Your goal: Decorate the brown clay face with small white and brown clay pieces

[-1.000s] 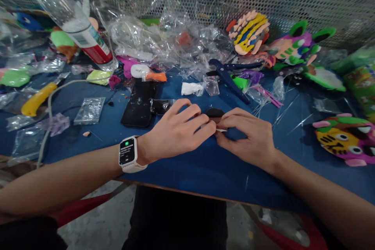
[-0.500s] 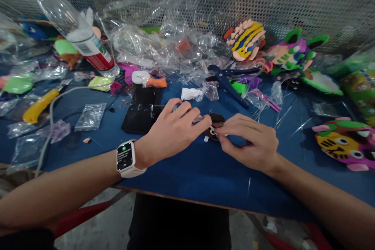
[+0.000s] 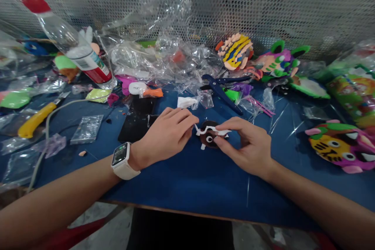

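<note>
A dark brown round clay piece (image 3: 207,143) lies on the blue table between my hands. It bears a white eye with a dark pupil and small white bits around its rim. Across its top runs a thin, wavy white clay strip (image 3: 209,128). My left hand (image 3: 170,133), wearing a watch, is closed at the strip's left end, its fingertips pinched together. From the other side, my right hand (image 3: 249,142) pinches the strip's right part between thumb and forefinger, with the thumb close over the brown piece.
A black phone (image 3: 133,127) lies left of my left hand. Blue-handled pliers (image 3: 224,90), a white clay lump (image 3: 186,102) and clear wrappers lie behind. A yellow utility knife (image 3: 36,119) and a bottle (image 3: 88,60) are left; a clay animal face (image 3: 331,146) is right.
My hands have moved a little apart, and the white strip now shows stretched over the brown piece. The eye is in clearer view. The camera has shifted slightly.
</note>
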{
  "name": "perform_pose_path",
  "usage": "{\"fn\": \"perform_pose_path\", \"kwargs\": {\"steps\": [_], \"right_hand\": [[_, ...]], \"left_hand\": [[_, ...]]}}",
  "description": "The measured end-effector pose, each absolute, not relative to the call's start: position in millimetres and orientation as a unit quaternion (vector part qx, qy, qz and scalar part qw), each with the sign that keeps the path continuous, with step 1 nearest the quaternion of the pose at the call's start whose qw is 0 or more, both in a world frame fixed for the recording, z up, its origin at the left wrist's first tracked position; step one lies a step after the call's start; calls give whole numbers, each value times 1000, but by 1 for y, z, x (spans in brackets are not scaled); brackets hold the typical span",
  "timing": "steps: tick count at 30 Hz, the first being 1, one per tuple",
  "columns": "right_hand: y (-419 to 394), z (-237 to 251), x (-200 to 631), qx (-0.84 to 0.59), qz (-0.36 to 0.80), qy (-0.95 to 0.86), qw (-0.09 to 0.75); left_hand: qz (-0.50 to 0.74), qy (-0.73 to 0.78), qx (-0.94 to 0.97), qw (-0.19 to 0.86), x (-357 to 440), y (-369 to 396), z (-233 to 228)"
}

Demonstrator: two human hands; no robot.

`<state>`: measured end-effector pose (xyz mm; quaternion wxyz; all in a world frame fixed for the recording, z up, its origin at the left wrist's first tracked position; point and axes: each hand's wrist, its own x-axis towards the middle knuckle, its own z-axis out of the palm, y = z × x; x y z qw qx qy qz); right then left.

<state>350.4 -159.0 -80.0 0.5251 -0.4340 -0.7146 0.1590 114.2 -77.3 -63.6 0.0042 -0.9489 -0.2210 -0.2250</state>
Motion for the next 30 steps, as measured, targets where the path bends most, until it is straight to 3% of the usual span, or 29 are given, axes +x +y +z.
{"fn": "perform_pose_path", "kwargs": {"steps": [5,15,22,26,30], "right_hand": [[-159,-79,348,-410,172,-723,528],[-161,-80,344,-339,195,-765,511],[-162,-77,348,-356,147,-684,620],[-161,-79,349,-351,141,-725,576],[-161,-81,350,-359,133,-723,576]], "left_hand": [[-285,-176,-941,-44,118,-87,-66],[-303,-117,-946,-5,120,-93,-60],[-176,-273,-931,169,111,-69,-64],[-145,-267,-949,82,109,-66,-58],[-175,-209,-956,-108,96,-104,-17]]}}
